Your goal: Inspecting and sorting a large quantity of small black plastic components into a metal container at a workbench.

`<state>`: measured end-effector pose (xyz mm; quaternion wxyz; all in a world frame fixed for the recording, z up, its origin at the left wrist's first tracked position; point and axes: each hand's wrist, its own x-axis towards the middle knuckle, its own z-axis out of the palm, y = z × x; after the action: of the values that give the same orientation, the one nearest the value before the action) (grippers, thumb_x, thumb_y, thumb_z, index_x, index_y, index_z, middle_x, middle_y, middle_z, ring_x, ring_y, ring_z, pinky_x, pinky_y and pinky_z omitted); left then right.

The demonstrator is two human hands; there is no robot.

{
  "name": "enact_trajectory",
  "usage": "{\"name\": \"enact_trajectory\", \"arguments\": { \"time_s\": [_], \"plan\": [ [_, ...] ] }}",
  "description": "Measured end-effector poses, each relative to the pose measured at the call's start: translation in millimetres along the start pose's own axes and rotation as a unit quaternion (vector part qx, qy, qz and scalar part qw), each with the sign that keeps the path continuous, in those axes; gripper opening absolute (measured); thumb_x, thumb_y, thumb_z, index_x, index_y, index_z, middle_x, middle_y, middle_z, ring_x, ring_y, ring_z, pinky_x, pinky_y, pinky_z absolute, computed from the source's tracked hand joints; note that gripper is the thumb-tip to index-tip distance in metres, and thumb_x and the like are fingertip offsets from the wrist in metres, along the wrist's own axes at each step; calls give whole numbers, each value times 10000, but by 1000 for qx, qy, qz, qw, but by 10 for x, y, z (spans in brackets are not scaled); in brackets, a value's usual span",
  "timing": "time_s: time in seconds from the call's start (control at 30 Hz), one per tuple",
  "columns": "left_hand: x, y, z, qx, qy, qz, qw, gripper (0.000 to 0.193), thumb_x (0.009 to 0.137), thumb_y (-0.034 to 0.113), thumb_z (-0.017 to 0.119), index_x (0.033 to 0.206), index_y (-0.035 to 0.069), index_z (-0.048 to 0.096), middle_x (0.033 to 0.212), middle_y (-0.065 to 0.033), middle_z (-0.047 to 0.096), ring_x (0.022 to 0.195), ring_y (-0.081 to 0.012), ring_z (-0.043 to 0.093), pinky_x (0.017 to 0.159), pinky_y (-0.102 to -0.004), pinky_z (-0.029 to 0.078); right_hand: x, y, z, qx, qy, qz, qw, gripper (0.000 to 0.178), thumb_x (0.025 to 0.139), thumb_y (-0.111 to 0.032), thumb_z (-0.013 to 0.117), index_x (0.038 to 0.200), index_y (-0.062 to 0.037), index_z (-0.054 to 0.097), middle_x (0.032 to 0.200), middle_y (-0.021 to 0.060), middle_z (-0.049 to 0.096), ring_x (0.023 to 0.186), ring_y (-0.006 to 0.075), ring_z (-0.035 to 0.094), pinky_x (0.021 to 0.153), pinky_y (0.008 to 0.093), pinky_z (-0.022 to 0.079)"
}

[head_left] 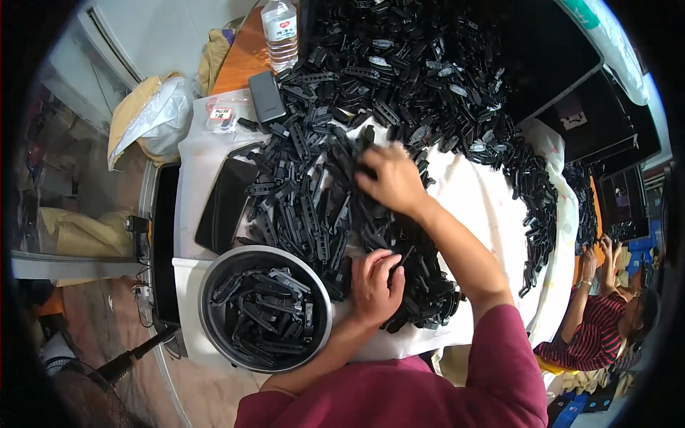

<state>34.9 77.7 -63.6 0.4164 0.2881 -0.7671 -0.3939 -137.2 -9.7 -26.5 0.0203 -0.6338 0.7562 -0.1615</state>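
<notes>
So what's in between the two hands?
In the head view, a heap of small black plastic clips covers the white cloth between the left hand and the right hand.

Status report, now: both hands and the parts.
Left hand shut on black plastic part. Right hand down in parts pile, grip unclear. Metal bowl beside left hand.

- I'm in a small sorting workshop: black plastic clips (399, 78) heap across my cloth-covered tabletop (478, 200).
- A metal bowl (214, 335) holds sorted pieces.
- Another person (606, 314) works beside more piles.
</notes>
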Motion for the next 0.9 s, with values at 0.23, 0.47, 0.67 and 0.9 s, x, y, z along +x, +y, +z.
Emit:
{"name": "enact_trajectory", "arguments": {
  "time_s": [0.23, 0.47, 0.67, 0.9],
  "plan": [
    [-1, 32, 7, -2, 13, -12, 1000, 254, 743, 61, 630, 995, 54, 592, 1045, -110, 541, 936, -298, 491, 825, -383, 396, 637, 437, 14, -86, 179, 124, 972, 242, 762, -280, 640, 832, -51, 604, 828, 120, 600, 794, 305, 596, 684, 408, 490],
    [23, 26, 19, -5, 12, -12, 1000, 268, 736, 58, 636, 999, 55, 585, 1048, -114, 539, 929, -302, 494, 825, -384, 392, 676, 781, 102, -145, 162, 103, 971, 154, 688, -199, 604, 752, -70, 549, 788, 83, 626, 777, 301, 557, 662, 393, 475],
    [23, -26, -17, -14, -2, -29, 999, 270, 746, 80, 629, 1010, 53, 577, 1047, -111, 538, 942, -300, 496, 833, -396, 382, 448, 211, -280, 105, -10, 100, 989, 220, 731, -221, 658, 824, -40, 574, 763, 133, 623, 733, 273, 608, 653, 346, 470],
    [24, -4, 41, -29, 10, -22, 999, 295, 718, 71, 648, 1002, 34, 574, 1039, -118, 531, 909, -303, 490, 807, -402, 382, 1506, -347, 318, -23, 39, -27, 999, 345, 833, -308, 563, 1095, -85, 586, 1073, 115, 603, 994, 342, 557, 877, 392, 446]
  ]
}}
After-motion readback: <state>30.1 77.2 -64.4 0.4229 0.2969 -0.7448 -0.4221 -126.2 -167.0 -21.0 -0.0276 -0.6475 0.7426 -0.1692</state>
